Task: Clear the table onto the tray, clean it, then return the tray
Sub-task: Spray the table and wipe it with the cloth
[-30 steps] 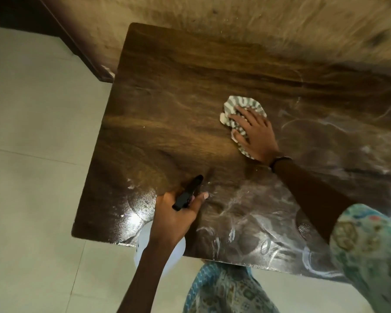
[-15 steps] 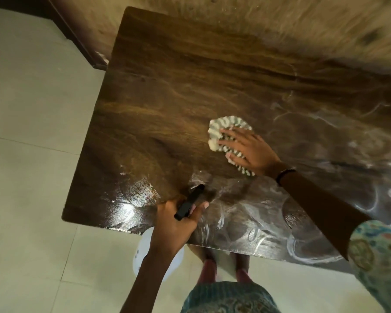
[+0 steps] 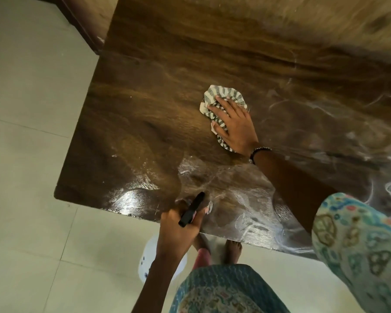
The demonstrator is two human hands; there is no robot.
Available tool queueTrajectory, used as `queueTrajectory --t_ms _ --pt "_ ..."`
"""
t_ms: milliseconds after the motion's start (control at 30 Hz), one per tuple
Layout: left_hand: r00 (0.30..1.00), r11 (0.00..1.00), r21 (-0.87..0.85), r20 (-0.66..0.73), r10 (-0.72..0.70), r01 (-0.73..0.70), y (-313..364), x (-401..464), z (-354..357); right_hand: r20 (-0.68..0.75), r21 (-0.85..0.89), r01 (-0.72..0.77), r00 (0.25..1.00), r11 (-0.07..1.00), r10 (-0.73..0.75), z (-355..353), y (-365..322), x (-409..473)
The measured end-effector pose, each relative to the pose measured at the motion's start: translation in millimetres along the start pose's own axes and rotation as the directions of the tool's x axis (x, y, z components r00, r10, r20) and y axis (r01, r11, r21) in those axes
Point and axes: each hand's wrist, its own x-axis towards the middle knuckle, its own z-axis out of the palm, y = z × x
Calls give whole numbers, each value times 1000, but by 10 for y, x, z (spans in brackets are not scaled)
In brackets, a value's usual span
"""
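My right hand (image 3: 234, 123) flat, fingers spread, pressing a striped cloth (image 3: 221, 102) mid-surface, my left hand (image 3: 181, 224) curled round a black-triggered spray bottle (image 3: 152, 258) at the near edge, dark wooden surface (image 3: 145, 109) streaked white near and right, no tray that I see, pale floor tiles (image 3: 27, 109) left.

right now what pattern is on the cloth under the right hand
Grey-green and white stripes on the cloth, pressed flat by the right hand; seen in the head view.
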Motion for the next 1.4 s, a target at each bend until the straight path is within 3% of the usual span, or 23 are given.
queueTrajectory --t_ms 400,633,800,867,967,1100,1167,1267,1400 --pt "988 989 -76 -86 -131 125 -181 -129 -20 42 -3 24 999 1000 -23 26 -92 -139" --pt "993 996 -78 -98 -61 53 -162 -157 -75 189 -43 354 921 934 -341 286 -741 -321" --pt "992 995 -93 -121 -32 21 -188 -205 -96 253 -85 570 806 818 -535 255 -469 -893" --pt "992 995 -101 -125 -36 23 -210 -224 -100 255 -88 554 816 828 -519 162 -178 -979" --pt "990 994 -101 -133 -45 32 -264 -248 -102 250 -113 423 888 899 -386 57 50 -872" --pt "991 995 -99 -130 -22 9 -302 -280 -93 140 -100 243 963 965 -228 138 -288 -608" --pt "992 996 -95 -129 -7 -5 -311 -302 -95 104 -92 223 971 971 -213 227 -552 -540" --pt "993 996 -83 -118 4 -14 -338 -353 -94 147 -104 359 928 928 -342 358 -862 -617" --pt "994 997 -70 -105 12 -19 -382 -449 -80 238 -116 591 797 798 -556 372 -720 -955"
